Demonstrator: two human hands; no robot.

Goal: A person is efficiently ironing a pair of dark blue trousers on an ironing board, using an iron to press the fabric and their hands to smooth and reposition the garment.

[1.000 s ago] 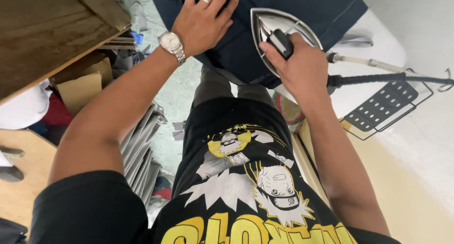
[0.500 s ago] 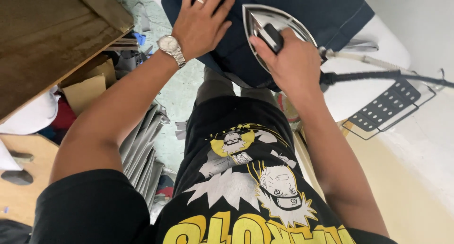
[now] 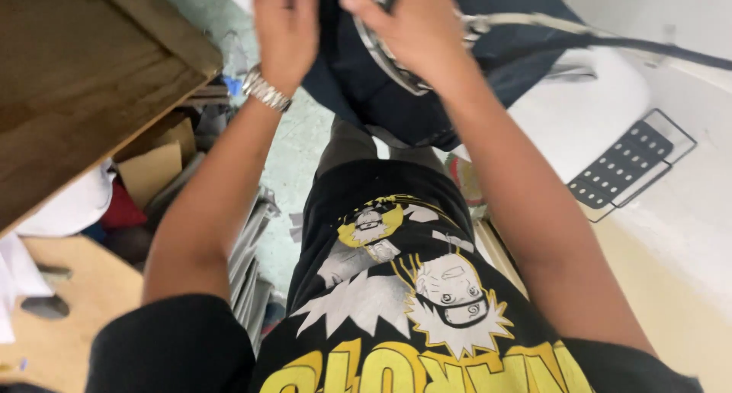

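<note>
Gripping the iron [image 3: 393, 54], the right hand [image 3: 415, 27] presses it onto the dark cloth [image 3: 396, 111] at the ironing board's [image 3: 579, 118] near edge; the left hand [image 3: 286, 23] lies open and flat just beside it.

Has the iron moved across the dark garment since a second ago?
Yes. The iron slid left along the dark garment, away from the perforated iron rest.

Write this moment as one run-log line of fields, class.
left hand: flat on dark blue garment | right hand: gripping iron on garment | ironing board: white, under garment | metal rack: beside board
</note>
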